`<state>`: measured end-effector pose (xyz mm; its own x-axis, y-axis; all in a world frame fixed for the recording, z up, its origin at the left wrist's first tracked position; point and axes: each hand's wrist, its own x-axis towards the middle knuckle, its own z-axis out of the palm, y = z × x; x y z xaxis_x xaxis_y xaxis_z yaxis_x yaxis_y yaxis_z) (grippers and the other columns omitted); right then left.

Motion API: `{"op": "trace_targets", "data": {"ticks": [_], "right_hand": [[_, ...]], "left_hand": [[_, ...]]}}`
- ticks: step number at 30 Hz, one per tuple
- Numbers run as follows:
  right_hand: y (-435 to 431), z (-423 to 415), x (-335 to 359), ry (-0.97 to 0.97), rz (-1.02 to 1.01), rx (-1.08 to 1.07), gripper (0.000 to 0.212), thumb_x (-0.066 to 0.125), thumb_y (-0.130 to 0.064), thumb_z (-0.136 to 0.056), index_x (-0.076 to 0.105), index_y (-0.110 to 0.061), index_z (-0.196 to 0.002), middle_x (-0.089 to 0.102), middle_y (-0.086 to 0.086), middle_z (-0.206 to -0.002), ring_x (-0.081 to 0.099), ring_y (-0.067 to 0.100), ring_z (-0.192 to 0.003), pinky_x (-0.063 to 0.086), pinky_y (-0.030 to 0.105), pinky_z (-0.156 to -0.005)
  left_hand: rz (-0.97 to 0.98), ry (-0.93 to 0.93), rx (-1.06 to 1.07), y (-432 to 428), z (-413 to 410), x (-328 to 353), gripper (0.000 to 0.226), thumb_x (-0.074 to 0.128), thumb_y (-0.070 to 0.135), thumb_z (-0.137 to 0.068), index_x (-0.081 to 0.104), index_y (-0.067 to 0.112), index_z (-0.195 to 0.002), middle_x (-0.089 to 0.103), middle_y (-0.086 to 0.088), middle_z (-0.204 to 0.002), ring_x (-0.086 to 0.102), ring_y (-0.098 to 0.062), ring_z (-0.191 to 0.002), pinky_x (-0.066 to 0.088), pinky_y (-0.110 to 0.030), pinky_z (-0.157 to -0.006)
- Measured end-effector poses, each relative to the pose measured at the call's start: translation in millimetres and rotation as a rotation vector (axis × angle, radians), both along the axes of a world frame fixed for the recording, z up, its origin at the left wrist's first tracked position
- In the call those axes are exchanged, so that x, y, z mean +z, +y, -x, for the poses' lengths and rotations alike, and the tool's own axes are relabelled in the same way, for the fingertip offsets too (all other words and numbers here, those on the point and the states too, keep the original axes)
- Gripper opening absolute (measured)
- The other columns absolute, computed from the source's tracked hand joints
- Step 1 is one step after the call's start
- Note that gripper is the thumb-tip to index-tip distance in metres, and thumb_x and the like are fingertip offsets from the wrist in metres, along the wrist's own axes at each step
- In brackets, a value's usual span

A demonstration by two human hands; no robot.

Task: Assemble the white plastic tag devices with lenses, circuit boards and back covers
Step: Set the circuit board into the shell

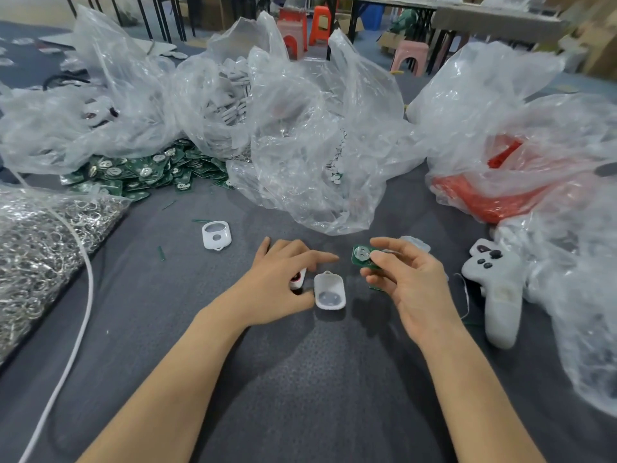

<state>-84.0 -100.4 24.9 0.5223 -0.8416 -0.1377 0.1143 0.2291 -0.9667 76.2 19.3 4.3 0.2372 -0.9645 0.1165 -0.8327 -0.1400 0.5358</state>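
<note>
My right hand pinches a green circuit board with a round metal battery clip, held just above the grey cloth. My left hand rests on the cloth and holds a white tag part with a red spot under its fingers, its index finger stretched toward the board. An open white tag shell lies between the two hands, hollow side up. Another white front shell with two openings lies further left. A clear lens-like piece peeks out behind my right hand.
A pile of green circuit boards lies at the back left. Crumpled clear plastic bags ring the work area, one with a red basket. A bag of metal rings and a white cord are left; a white game controller is right.
</note>
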Motion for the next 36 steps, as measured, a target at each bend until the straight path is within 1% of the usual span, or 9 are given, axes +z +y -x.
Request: {"op": "trace_targets", "data": {"ticks": [2, 4, 6, 8, 12, 16, 20, 25, 36], "right_hand": [[-0.3, 0.7, 0.2, 0.016, 0.003, 0.012, 0.014, 0.061, 0.006, -0.086, 0.068, -0.004, -0.092, 0.072, 0.005, -0.074, 0.066, 0.016, -0.057, 0.052, 0.019, -0.053], [-1.0, 1.4, -0.1, 0.060, 0.030, 0.031, 0.015, 0.061, 0.006, -0.086, 0.069, -0.006, -0.091, 0.072, 0.004, -0.073, 0.065, 0.015, -0.055, 0.051, 0.019, -0.050], [-1.9, 2.8, -0.4, 0.110, 0.070, 0.053, 0.016, 0.061, 0.005, -0.087, 0.069, -0.009, -0.091, 0.071, 0.003, -0.073, 0.061, 0.012, -0.050, 0.048, 0.018, -0.045], [-2.9, 4.0, -1.0, 0.121, 0.090, 0.066, 0.017, 0.061, 0.005, -0.087, 0.069, -0.009, -0.092, 0.069, 0.003, -0.072, 0.058, 0.011, -0.048, 0.046, 0.018, -0.044], [-5.8, 6.1, -0.3, 0.177, 0.131, 0.124, 0.014, 0.061, 0.004, -0.087, 0.069, -0.006, -0.092, 0.067, 0.006, -0.073, 0.057, 0.011, -0.049, 0.045, 0.018, -0.045], [-6.1, 8.2, 0.9, 0.236, 0.167, 0.205, 0.013, 0.060, 0.005, -0.088, 0.070, -0.003, -0.092, 0.066, 0.011, -0.075, 0.057, 0.012, -0.047, 0.044, 0.018, -0.043], [-4.4, 8.4, 0.1, 0.285, 0.177, 0.273, 0.012, 0.062, 0.006, -0.086, 0.067, -0.005, -0.091, 0.067, 0.011, -0.070, 0.058, 0.015, -0.047, 0.044, 0.020, -0.042], [-3.0, 7.5, -1.9, 0.294, 0.201, 0.322, 0.011, 0.064, 0.004, -0.086, 0.065, -0.007, -0.085, 0.069, 0.008, -0.070, 0.062, 0.020, -0.048, 0.048, 0.022, -0.043], [-4.2, 5.8, -7.4, 0.432, 0.474, 0.287, 0.018, 0.069, -0.005, -0.085, 0.070, -0.023, -0.083, 0.070, -0.007, -0.069, 0.056, 0.003, -0.047, 0.045, 0.016, -0.047]], "left_hand": [[-0.011, -0.032, -0.004, 1.2, 0.9, -1.4, 0.060, 0.066, 0.032, -0.078, 0.046, 0.046, -0.133, 0.048, 0.014, -0.116, 0.036, -0.009, -0.120, 0.011, -0.054, -0.114], [-0.034, -0.066, -0.016, 2.0, 3.1, -1.3, 0.066, 0.059, 0.043, -0.075, 0.035, 0.056, -0.135, 0.041, 0.017, -0.137, 0.020, -0.014, -0.140, 0.006, -0.055, -0.116], [-0.023, -0.070, -0.036, 1.7, 5.9, -1.0, 0.067, 0.053, 0.045, -0.073, 0.028, 0.063, -0.133, 0.029, 0.020, -0.148, 0.001, -0.014, -0.146, -0.002, -0.054, -0.117], [-0.008, -0.080, -0.057, 0.3, 8.1, -3.0, 0.062, 0.059, 0.042, -0.077, 0.036, 0.061, -0.132, 0.023, 0.022, -0.152, -0.007, -0.013, -0.147, -0.008, -0.053, -0.116], [0.003, -0.004, -0.047, -1.9, 9.0, -5.9, 0.041, 0.069, 0.043, -0.079, 0.057, 0.047, -0.118, 0.032, 0.022, -0.147, -0.001, -0.009, -0.146, -0.004, -0.053, -0.117], [-0.050, 0.086, -0.050, -0.7, 5.6, -3.2, 0.052, 0.077, 0.053, -0.069, 0.059, 0.042, -0.116, 0.036, 0.020, -0.143, 0.001, -0.004, -0.145, -0.008, -0.044, -0.118], [-0.056, 0.150, -0.039, 3.0, 2.0, 0.5, 0.045, 0.081, 0.044, -0.070, 0.063, 0.037, -0.110, 0.038, 0.015, -0.143, 0.006, -0.006, -0.145, -0.003, -0.039, -0.119], [-0.020, 0.109, -0.029, 1.8, 4.9, -2.0, 0.041, 0.080, 0.045, -0.069, 0.064, 0.030, -0.103, 0.044, 0.013, -0.138, 0.012, -0.009, -0.144, 0.004, -0.043, -0.119], [0.182, 0.046, -0.014, -5.7, 11.6, -11.5, 0.044, 0.080, 0.047, -0.070, 0.068, 0.021, -0.102, 0.057, 0.006, -0.126, 0.036, -0.016, -0.134, 0.028, -0.043, -0.111]]}}
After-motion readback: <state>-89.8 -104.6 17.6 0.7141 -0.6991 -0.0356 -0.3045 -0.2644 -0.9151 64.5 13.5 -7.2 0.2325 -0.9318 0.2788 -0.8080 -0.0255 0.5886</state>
